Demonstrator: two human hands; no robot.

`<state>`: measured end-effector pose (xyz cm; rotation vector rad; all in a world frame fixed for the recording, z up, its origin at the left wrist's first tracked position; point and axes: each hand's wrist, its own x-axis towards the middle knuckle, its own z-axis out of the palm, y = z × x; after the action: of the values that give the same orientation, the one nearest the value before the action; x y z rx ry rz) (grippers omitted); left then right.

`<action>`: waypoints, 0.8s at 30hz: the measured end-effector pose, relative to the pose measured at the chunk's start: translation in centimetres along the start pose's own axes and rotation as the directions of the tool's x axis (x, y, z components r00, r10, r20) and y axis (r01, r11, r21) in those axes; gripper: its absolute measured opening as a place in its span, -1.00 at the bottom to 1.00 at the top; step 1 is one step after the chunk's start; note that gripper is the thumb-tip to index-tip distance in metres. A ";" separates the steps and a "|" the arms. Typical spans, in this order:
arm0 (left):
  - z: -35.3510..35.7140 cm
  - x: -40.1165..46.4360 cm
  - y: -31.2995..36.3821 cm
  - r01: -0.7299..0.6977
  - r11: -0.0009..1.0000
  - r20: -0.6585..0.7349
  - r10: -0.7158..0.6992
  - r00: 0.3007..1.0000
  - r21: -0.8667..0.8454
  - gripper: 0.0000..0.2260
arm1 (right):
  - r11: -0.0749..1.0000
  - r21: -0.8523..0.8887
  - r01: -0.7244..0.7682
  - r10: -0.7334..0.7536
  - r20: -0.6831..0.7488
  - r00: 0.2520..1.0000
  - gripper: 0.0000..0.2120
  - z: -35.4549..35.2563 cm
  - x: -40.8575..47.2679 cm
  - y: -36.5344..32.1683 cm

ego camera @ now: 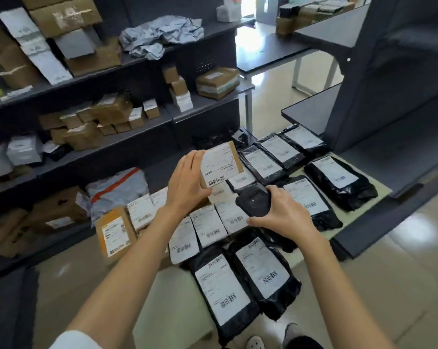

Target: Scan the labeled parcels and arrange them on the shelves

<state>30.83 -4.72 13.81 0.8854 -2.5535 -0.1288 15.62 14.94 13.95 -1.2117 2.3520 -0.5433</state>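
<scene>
My left hand [187,183] holds a small brown cardboard parcel [221,163] with a white barcode label facing me, lifted above the pile. My right hand [282,214] grips a black handheld scanner [254,199] just below and right of the parcel, its head pointing up toward the label. Beneath both hands, several labeled parcels lie on the floor: white-labeled small boxes [207,229] and black poly bags [263,273]. The dark shelving unit [147,144] on the left carries several boxes and bags.
An orange-and-brown box [114,234] leans at the pile's left edge. A grey bag with a red stripe [117,188] sits on the lowest shelf. A second dark shelf unit [389,102] stands on the right. Bare floor lies near my feet [255,342].
</scene>
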 end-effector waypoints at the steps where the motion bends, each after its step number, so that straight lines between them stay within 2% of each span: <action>1: 1.1 0.9 1.2 -0.030 0.999 0.032 0.030 0.999 -0.015 -0.15 | 0.999 0.007 -0.040 0.040 -0.015 0.999 -0.13 -0.5 -0.3 1.4; 5: 5.8 4.0 7.6 -0.175 0.981 0.148 0.186 0.971 -0.084 -0.15 | 0.978 0.067 -0.196 0.201 -0.067 0.977 -0.20 -2.8 -2.3 7.5; 7: 8.1 5.3 11.7 -0.230 0.966 0.200 0.250 0.947 -0.121 -0.13 | 0.954 0.091 -0.285 0.293 -0.091 0.952 -0.17 -4.2 -3.5 10.6; 10: 11.5 6.7 18.3 -0.317 0.932 0.275 0.356 0.893 -0.178 -0.09 | 0.907 0.174 -0.382 0.407 -0.134 0.904 -0.09 -6.2 -5.4 15.7; 13: 14.7 8.0 25.3 -0.390 0.890 0.327 0.450 0.831 -0.235 -0.08 | 0.849 0.249 -0.466 0.511 -0.162 0.844 -0.17 -8.6 -8.0 20.7; 17: 18.3 9.3 35.4 -0.473 0.827 0.308 0.556 0.772 -0.304 -0.15 | 0.791 0.297 -0.535 0.601 -0.213 0.770 -0.22 -12.6 -11.3 28.0; 21: 21.5 10.5 46.4 -0.561 0.720 0.251 0.680 0.689 -0.408 -0.20 | 0.747 0.318 -0.584 0.661 -0.256 0.705 -0.23 -17.7 -14.4 36.1; 24: 23.3 11.3 55.1 -0.592 0.674 0.190 0.715 0.673 -0.442 -0.22 | 0.726 0.340 -0.597 0.687 -0.316 0.655 -0.28 -21.9 -16.7 41.6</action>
<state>-18.42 30.80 9.25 -0.2783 -2.8710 -0.5311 -15.00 54.35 13.53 -0.0835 2.7615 -0.8202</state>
